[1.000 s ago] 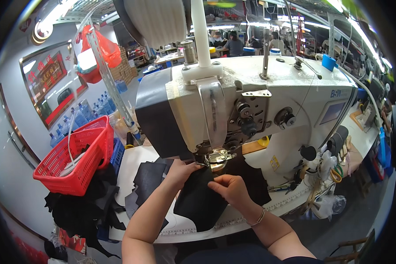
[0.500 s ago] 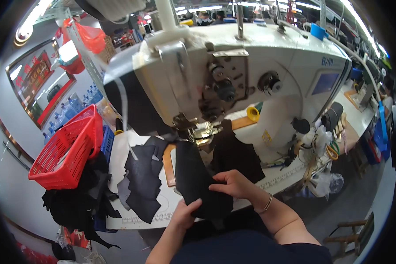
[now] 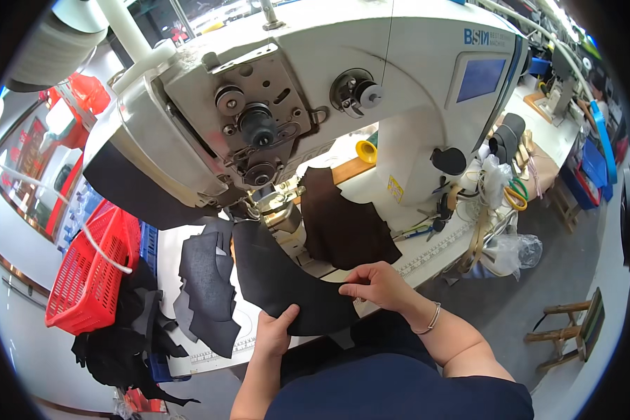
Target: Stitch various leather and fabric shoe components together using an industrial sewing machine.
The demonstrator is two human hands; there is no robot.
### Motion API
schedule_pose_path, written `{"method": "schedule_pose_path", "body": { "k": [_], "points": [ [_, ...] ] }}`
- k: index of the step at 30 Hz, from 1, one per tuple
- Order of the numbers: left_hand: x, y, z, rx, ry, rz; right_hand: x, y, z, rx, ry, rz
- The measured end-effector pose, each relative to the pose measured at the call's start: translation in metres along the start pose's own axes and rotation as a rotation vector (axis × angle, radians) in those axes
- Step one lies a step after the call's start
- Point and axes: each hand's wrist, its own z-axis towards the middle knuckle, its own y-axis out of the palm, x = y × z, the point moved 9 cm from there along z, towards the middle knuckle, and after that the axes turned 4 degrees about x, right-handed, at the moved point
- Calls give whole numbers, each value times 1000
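Note:
A black leather piece [image 3: 280,273] hangs over the table's front edge, its far end under the presser foot [image 3: 276,208] of a white sewing machine [image 3: 416,49]. My left hand [image 3: 275,330] grips its near left edge, thumb on top and fingers hidden beneath. At its right corner, my right hand [image 3: 376,285] pinches the edge between thumb and fingers. Left of it lie several stacked dark grey leather pieces [image 3: 206,287] with notched edges. A dark brown leather piece [image 3: 339,220] lies flat to the right of the needle area.
Red plastic baskets [image 3: 94,280] stand at the left above black scraps [image 3: 122,353]. A yellow cone [image 3: 366,151] sits under the machine arm. Scissors [image 3: 516,194], plastic bags and a dark roll [image 3: 509,134] crowd the right end. A wooden stool [image 3: 574,329] stands at lower right.
The view has shifted closer to the machine. The black leather piece has turned, its right corner swinging out to the right with my right hand. Both hands still grip it.

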Motion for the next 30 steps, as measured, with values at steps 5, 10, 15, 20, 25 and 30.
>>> {"method": "schedule_pose_path", "body": {
  "k": [5, 10, 15, 20, 25, 30],
  "points": [
    [-2, 0, 0, -5, -19, -12, -3, -2, 0, 45, -39, 27],
    [-2, 1, -1, -27, -30, -49, 0, -3, 2, 50, -23, 63],
    [-4, 0, -3, -47, -43, -84, -2, -3, 2, 46, -33, 59],
    [-8, -4, -3, -54, -68, -136, 0, -1, 3, 24, -41, 84],
    [0, -3, -2, -62, -24, -170, 0, -2, 3, 23, -58, 97],
    [15, -10, -1, 52, 85, -35, -4, 4, 1, 5, -92, 64]
  ]
}}
